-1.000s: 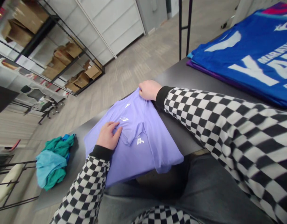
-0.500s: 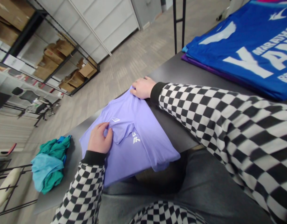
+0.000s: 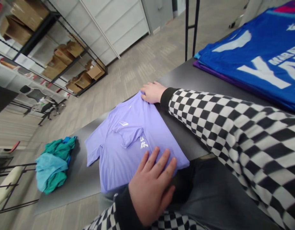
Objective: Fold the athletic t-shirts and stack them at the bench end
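A lavender T-shirt with white print lies spread on the dark table, its near edge hanging toward my lap. My right hand rests on the shirt's far corner, fingers curled and pinching the cloth there. My left hand is close to the camera at the shirt's near edge, fingers stretched out and flat, touching the fabric.
A blue shirt with large white letters lies over a purple one at the table's far right. Teal and blue crumpled garments sit at the table's left end. Wire shelving with cardboard boxes stands across the floor.
My left hand left the shirt's collar area and came back to the near edge, fingers now spread flat. The shirt's left sleeve now lies spread out. My right hand stayed on the far corner.
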`<state>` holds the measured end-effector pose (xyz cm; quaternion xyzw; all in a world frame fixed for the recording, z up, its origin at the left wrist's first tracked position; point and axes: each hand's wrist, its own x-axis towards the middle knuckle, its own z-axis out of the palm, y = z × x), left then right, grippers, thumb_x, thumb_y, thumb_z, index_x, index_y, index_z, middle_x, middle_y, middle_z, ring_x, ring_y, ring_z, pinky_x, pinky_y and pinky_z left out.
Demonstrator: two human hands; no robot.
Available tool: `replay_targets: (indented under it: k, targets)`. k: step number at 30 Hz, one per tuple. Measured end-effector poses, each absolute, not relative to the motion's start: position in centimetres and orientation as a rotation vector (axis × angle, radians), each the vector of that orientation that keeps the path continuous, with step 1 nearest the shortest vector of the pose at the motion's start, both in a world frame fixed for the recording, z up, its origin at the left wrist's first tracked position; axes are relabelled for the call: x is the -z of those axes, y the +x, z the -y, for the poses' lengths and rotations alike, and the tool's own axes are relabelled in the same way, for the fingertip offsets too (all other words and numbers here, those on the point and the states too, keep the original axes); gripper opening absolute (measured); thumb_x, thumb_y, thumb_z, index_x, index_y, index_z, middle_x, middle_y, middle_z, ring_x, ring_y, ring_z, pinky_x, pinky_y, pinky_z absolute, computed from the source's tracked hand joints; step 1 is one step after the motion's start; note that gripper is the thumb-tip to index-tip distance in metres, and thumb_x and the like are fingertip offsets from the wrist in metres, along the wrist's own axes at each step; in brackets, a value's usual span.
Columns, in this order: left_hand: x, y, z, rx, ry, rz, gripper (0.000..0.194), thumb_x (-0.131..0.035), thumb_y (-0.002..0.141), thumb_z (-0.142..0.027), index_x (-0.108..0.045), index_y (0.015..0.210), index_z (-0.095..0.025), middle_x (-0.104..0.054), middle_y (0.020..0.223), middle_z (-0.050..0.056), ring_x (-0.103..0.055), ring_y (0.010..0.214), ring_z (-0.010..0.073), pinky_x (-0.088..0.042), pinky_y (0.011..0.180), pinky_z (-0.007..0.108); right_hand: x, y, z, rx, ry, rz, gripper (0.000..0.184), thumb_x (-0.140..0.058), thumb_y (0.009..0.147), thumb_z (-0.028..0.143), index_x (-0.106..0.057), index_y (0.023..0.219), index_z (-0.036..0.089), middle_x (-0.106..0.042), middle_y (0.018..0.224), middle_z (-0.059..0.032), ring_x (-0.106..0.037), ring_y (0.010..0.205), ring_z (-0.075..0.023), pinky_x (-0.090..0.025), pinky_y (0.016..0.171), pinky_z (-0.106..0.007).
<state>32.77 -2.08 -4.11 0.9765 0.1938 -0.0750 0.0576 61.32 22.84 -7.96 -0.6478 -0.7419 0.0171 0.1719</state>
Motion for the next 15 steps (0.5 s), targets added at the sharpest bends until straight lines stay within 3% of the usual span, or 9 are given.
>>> replay_targets:
  k: [4,7,11,13,15]
  targets:
    - [3.7,32.2,3.2,0.084,2.939,-0.56,0.07,-0.066,0.099,-0.026,-0.053,0.168,-0.024,-0.043,0.181,0.005,-0.033,0.171,0.038,-0.03,0.139,0.063,8.5,61.4,-23.6,-0.053,-1.86,2.061,0.055,-0.047,0.11,0.042,-0.065,0.148,0.006,-0.067,0.155,-0.0245,-0.058,0.147,-0.0428,-0.041,0.124,-0.064]
    - [2.9,32.4,2.7,-0.065,2.852,-0.55,0.055,-0.064,0.102,-0.023,-0.063,0.157,-0.025,-0.063,0.166,0.007,-0.053,0.157,0.0348,-0.037,0.136,0.06,8.6,61.5,-24.0,-0.073,-1.87,2.032,0.055,-0.051,0.108,0.044,-0.064,0.145,0.006,-0.071,0.15,-0.024,-0.061,0.145,-0.0417,-0.042,0.125,-0.062]
    - [1.5,33.0,1.6,-0.213,2.749,-0.493,0.04,-0.063,0.102,-0.017,-0.072,0.142,-0.019,-0.083,0.12,0.012,-0.074,0.108,0.0272,-0.06,0.098,0.045,8.4,61.6,-23.9,-0.078,-1.888,2.031,0.05,-0.052,0.108,0.046,-0.069,0.135,0.007,-0.075,0.142,-0.0233,-0.064,0.141,-0.0412,-0.044,0.123,-0.061]
    - [1.3,32.9,2.1,-0.258,2.674,-0.403,0.034,-0.062,0.101,-0.014,-0.075,0.131,-0.018,-0.08,0.093,0.008,-0.072,0.083,0.0221,-0.057,0.079,0.038,8.2,61.6,-23.8,-0.086,-1.891,2.037,0.048,-0.052,0.108,0.045,-0.072,0.132,0.008,-0.075,0.142,-0.023,-0.064,0.141,-0.041,-0.045,0.123,-0.061]
    - [1.9,32.5,3.4,-0.297,2.545,-0.416,0.03,-0.062,0.098,-0.011,-0.078,0.123,-0.02,-0.077,0.079,0.004,-0.07,0.07,0.0183,-0.054,0.07,0.033,8.1,61.5,-23.7,-0.088,-1.893,2.039,0.048,-0.053,0.108,0.045,-0.073,0.131,0.008,-0.075,0.143,-0.0228,-0.064,0.14,-0.0412,-0.045,0.123,-0.062]
